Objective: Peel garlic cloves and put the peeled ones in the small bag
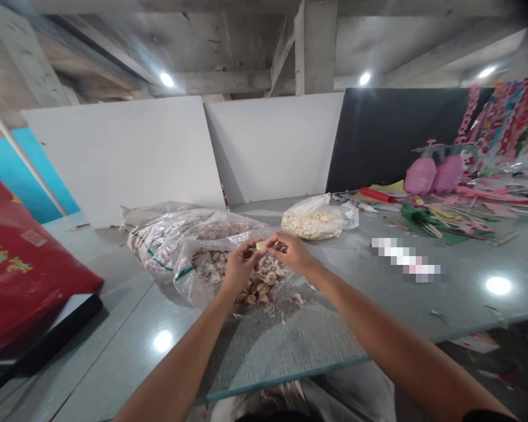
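A pale garlic clove (260, 245) is pinched between the fingertips of my left hand (238, 266) and my right hand (295, 255), which meet over the pile. My left fingers are closed on its near side, and my right thumb and fingers press at its other side. Below them, unpeeled garlic cloves (259, 288) lie heaped with papery garlic skins (209, 265) at the mouth of a large clear plastic bag (185, 231). A smaller clear bag of peeled garlic (312, 224) sits beyond my right hand.
Loose skin bits (297, 299) lie on the grey table (334, 328). At left stand a red bag (22, 264) and a black-edged object (57, 334). Pink spray bottles (435, 173), green paper (422, 220) and craft scraps cover the right. White boards (273, 146) lean behind.
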Tool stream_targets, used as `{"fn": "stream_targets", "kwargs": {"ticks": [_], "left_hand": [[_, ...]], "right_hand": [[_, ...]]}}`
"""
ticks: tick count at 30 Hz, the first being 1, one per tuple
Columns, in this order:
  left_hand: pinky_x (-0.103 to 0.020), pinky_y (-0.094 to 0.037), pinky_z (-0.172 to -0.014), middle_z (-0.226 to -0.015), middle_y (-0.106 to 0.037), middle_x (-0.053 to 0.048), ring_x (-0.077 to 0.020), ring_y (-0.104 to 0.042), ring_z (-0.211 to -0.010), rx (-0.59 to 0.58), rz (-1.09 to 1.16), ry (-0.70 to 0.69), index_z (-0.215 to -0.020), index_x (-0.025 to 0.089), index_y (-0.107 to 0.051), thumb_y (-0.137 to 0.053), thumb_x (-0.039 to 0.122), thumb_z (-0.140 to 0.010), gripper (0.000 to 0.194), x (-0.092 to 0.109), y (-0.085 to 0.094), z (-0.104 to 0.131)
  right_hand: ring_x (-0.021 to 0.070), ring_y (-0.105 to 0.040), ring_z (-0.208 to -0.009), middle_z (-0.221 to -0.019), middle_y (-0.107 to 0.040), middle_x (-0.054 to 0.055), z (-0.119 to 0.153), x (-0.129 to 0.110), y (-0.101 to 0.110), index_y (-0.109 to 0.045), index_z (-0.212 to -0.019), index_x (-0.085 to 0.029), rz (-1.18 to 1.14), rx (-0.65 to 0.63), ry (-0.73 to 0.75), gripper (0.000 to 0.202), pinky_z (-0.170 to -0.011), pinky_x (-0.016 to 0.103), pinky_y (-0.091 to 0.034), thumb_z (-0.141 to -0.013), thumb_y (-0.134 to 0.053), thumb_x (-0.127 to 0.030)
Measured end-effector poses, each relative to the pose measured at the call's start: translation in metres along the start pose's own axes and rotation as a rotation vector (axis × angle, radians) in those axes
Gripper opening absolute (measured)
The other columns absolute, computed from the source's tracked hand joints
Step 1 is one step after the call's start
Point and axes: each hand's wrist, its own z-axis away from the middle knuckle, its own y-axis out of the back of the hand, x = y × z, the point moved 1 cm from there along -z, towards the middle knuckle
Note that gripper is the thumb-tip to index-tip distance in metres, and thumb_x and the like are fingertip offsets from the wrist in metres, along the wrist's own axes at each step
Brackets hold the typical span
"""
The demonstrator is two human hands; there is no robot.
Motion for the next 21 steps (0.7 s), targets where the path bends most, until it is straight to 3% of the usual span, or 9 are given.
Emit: {"fn": "stream_targets", "kwargs": {"ticks": [14, 21], "left_hand": [[-0.019, -0.039, -0.045, -0.059, -0.055, 0.002, -0.0072, -0.043, -0.045, -0.097, 0.005, 0.012, -0.105, 0.013, -0.06, -0.06, 0.038, -0.071, 0.042, -0.0073, 0.0022, -0.0018], [-0.019, -0.04, -0.044, -0.066, -0.056, 0.002, -0.007, -0.046, -0.045, -0.042, 0.107, 0.017, -0.101, 0.014, -0.056, -0.062, 0.035, -0.07, 0.038, -0.0046, 0.0003, -0.0014]], "right_hand": [[0.0083, -0.047, -0.058, -0.064, -0.053, -0.003, 0.002, 0.0074, 0.0018, -0.056, -0.073, -0.017, -0.002, -0.074, -0.043, 0.013, -0.056, 0.018, -0.036, -0.075, -0.057, -0.03], [0.0097, -0.055, -0.061, -0.07, -0.06, -0.001, 0.0039, 0.0043, 0.0004, -0.058, -0.09, -0.018, -0.005, 0.034, -0.087, 0.019, -0.058, 0.02, -0.042, -0.076, -0.057, -0.031]]}}
